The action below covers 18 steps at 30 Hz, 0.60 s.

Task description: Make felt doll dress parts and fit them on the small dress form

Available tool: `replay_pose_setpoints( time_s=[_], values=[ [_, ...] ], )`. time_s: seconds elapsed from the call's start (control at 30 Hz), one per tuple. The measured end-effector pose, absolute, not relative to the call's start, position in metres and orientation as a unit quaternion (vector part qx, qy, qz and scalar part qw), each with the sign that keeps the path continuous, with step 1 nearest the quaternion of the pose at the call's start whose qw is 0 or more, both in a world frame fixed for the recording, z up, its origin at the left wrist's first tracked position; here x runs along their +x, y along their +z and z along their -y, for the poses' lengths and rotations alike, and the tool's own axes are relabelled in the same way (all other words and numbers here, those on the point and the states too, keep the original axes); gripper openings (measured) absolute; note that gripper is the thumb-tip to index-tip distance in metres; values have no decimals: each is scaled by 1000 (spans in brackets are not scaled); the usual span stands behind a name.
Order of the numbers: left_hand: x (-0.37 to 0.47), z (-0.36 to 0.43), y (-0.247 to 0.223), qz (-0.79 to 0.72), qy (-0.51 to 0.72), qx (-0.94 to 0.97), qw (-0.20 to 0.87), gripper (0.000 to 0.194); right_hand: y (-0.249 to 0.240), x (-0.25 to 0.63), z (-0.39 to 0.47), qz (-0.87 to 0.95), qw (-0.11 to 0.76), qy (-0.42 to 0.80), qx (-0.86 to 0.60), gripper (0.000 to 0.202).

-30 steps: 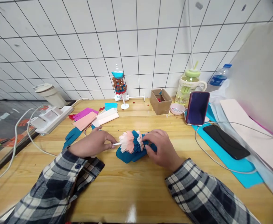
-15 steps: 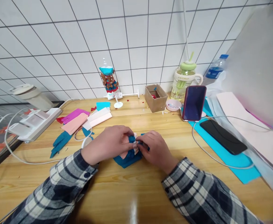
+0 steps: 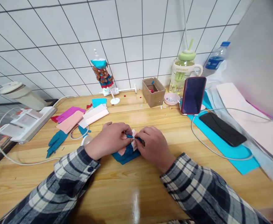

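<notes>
A gathered piece of blue and pale pink crepe paper (image 3: 126,156) lies on the wooden table between my hands. My left hand (image 3: 110,139) pinches a twisted blue bit of it between thumb and forefinger. From the other side, my right hand (image 3: 152,145) closes thumb and forefinger on the same gathered spot, and the two sets of fingertips almost meet. A pale pink strip (image 3: 134,143) stands up between them. My palms and fingers cover part of the paper. By my left wrist a round white object (image 3: 87,140) is partly hidden.
Folded pink paper (image 3: 70,122), white paper (image 3: 94,115) and blue scraps (image 3: 57,141) lie left. Behind stand a paper-dressed figure (image 3: 102,74), a cardboard box (image 3: 153,93) and a pink dish (image 3: 172,99). Right are an upright phone (image 3: 193,95), a flat black phone (image 3: 222,128) and a cable (image 3: 204,151).
The view has tilted and shifted slightly. My fingertips have drawn closer together at the gathered paper, and the blue bit under my left fingers now looks narrower and twisted.
</notes>
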<state>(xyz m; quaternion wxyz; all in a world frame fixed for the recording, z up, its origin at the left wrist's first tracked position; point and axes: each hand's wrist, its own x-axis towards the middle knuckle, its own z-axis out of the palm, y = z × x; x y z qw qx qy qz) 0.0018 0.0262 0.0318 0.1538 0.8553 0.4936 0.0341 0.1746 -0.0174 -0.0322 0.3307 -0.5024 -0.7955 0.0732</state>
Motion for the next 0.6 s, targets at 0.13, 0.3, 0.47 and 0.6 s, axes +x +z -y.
replay_pose_setpoints(
  time_s=[0.13,0.3,0.47,0.6],
  values=[
    [3,-27,30,-499,34,851,160,13,-32,172,19,770,341,67,-535,12],
    [3,-30,26,-500,31,850,161,15,-34,171,19,762,360,61,-535,12],
    [3,-32,20,-517,43,837,177,15,-36,171,18,773,366,40,-517,14],
    [3,-34,18,-517,46,828,212,17,-36,173,18,802,345,24,-487,14]
  ],
)
